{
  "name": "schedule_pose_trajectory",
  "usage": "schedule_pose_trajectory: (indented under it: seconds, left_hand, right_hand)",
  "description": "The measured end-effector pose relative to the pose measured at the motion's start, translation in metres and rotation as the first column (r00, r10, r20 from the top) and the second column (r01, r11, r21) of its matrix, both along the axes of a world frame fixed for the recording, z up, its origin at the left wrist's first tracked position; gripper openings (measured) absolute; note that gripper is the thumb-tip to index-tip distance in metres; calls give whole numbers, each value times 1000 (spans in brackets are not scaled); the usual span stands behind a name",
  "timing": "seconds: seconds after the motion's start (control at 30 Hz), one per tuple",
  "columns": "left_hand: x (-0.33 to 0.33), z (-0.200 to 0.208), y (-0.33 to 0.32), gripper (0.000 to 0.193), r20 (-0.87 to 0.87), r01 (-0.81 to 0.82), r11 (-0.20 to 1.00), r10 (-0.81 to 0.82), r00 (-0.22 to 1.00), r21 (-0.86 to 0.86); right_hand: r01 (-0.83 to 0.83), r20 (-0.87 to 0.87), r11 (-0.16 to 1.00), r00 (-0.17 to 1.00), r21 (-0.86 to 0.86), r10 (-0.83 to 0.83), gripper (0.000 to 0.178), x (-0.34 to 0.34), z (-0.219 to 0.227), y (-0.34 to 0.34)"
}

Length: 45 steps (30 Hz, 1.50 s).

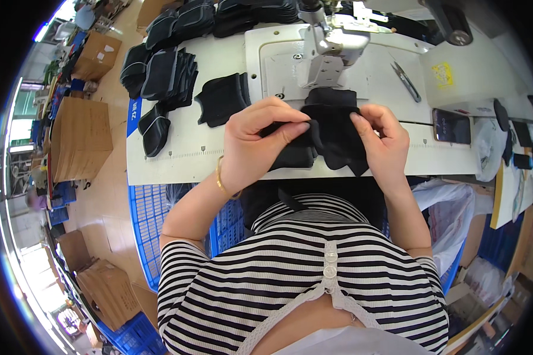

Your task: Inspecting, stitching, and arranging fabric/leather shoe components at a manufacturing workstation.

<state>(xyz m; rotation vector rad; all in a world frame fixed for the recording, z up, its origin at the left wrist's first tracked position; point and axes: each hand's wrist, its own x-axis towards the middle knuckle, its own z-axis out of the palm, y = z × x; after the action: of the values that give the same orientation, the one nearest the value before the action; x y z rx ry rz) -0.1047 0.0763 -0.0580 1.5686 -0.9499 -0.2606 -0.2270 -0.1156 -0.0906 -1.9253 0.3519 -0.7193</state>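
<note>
Between my two hands a black fabric piece is held up in front of the sewing machine. My left hand pinches its left edge between thumb and forefinger. At its upper right edge my right hand pinches the cloth in the same way. Another black piece lies just behind it, close under the machine head. More black cloth lies below my left fingers, partly hidden. To the left of my left hand, a small stack of black pieces rests on the white table.
Bundled stacks of black pieces fill the table's far left. Thread snips and a phone lie on the right. Blue plastic crates stand under the table edge. Cardboard boxes stand on the floor at left.
</note>
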Motion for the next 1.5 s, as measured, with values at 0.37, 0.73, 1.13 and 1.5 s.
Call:
schedule_pose_trajectory:
  seconds: [0.37, 0.73, 1.13, 1.5]
  left_hand:
    - [-5, 34, -30, 11, -35, 25, 1000, -25, 999, -6]
    - [-13, 33, -36, 14, -47, -35, 998, 32, 998, -61]
    - [-5, 40, -36, 12, -134, 54, 997, -47, 990, 50]
    - [10, 44, -33, 10, -292, -125, 983, 82, 953, -132]
  right_hand:
    - [-252, 134, 907, 967, 337, 219, 13, -4, 39, 21]
    - [-217, 57, 927, 976, 308, 209, 12, -6, 42, 19]
    - [-166, 145, 960, 980, 227, 135, 11, -2, 44, 21]
    - [-177, 96, 970, 982, 166, 163, 11, -6, 46, 18]
